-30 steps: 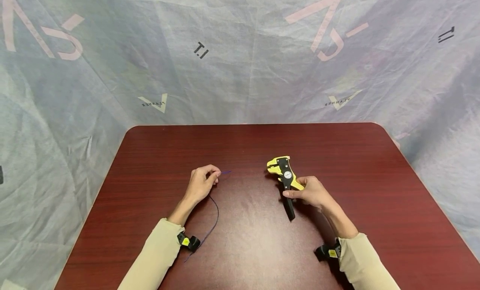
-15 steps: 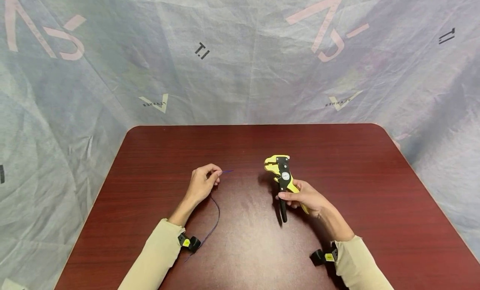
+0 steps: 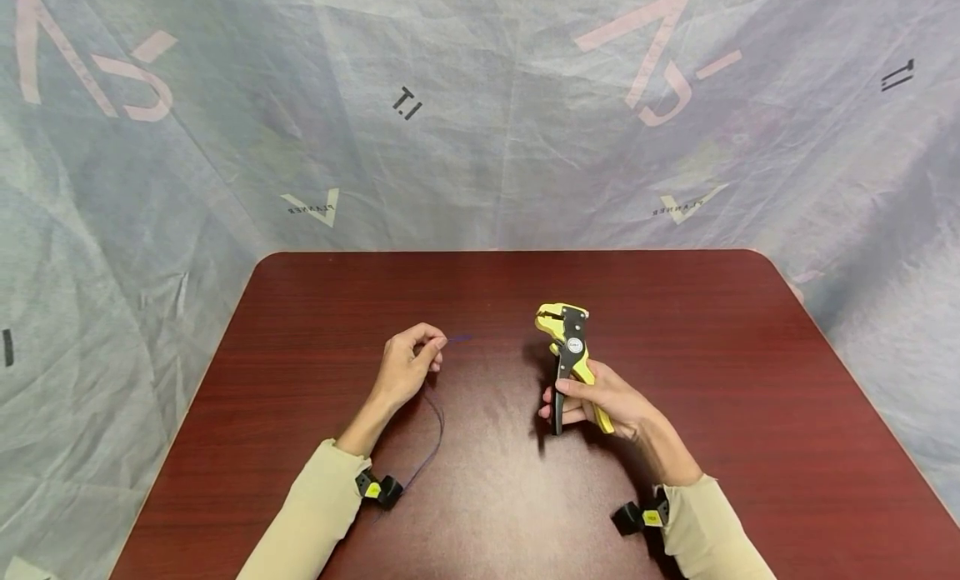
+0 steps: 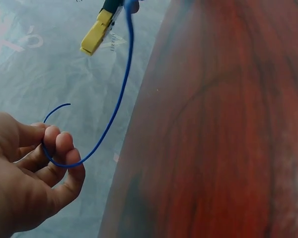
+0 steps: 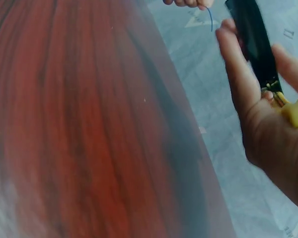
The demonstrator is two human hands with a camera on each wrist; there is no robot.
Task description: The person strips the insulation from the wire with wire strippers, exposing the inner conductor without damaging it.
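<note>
Above the worktop, the left hand pinches the blue wire near one end, fingertips together; the right hand, partly curled, grips the yellow-and-black tool by its spread handles, head upward, well apart from the wire.

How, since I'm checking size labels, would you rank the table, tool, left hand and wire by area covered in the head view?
1. Table
2. Tool and left hand: too alike to rank, as part of the tool is covered
3. Wire: long but very thin
</note>
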